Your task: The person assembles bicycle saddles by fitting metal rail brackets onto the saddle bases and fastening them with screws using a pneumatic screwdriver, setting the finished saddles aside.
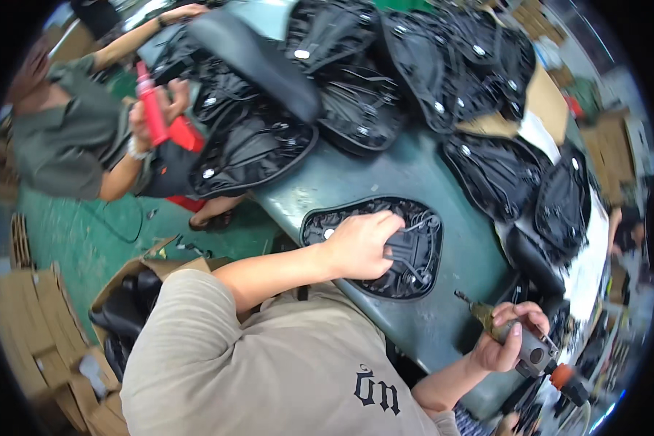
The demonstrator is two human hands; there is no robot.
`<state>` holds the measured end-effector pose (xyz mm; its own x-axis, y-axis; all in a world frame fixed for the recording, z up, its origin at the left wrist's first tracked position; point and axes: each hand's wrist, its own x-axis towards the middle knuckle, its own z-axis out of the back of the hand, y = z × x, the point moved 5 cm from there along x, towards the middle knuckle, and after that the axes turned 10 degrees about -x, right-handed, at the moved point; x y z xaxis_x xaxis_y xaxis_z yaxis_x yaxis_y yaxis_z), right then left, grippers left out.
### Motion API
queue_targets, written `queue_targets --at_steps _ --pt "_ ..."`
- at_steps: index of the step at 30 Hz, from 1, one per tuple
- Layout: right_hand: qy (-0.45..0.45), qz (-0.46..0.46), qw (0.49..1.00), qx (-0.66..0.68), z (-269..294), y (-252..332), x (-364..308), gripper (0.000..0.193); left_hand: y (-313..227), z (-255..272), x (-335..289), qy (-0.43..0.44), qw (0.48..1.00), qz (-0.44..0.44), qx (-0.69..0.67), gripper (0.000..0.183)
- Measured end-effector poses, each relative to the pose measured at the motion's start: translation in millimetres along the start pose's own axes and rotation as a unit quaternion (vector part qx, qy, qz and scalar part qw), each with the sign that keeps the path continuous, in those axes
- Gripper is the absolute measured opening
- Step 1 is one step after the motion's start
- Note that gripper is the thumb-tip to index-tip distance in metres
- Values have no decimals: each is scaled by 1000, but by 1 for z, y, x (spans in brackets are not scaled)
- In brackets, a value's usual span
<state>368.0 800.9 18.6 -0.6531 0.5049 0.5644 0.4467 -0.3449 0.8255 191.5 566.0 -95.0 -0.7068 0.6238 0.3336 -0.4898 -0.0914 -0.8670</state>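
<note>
Currently I have only the head view to follow, so I tell what it gives me. On the green counter (403, 171), near its edge and in front of the person, one black saddle (417, 254) lies with its underside facing up, and metal rods and webbing show inside its rim. The left hand (367, 247) is over this saddle with its fingers bent; I cannot tell whether they pinch some part or only press on it. The right hand (505, 345) is closed around a grey power tool (536, 354) with an orange end piece, and the narrow tip of this tool appears apart from the saddle, just beside its near right corner.

About the progress, I judge that the rods are already laid in place, but the fastening of them is maybe not complete, because the tool is ready and not applied. The hand covers part of the middle, so I cannot check every fixing. Many other saddles (356, 109) lie along the far side of the counter, mostly underside up; which are finished, I cannot say. At the left, a co-worker (69, 149) holds a red tool (151, 102).
</note>
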Motion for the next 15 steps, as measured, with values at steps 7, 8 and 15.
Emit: queue_targets --at_steps 7,8,15 --pt "91 -45 993 55 -35 -59 9 29 -17 88 -105 -152 983 95 37 40" --pt "111 -46 990 72 -44 -67 11 29 -17 100 -129 -189 975 113 43 41" --pt "155 -80 984 30 -69 -99 8 23 1 150 -334 -500 827 252 39 40"
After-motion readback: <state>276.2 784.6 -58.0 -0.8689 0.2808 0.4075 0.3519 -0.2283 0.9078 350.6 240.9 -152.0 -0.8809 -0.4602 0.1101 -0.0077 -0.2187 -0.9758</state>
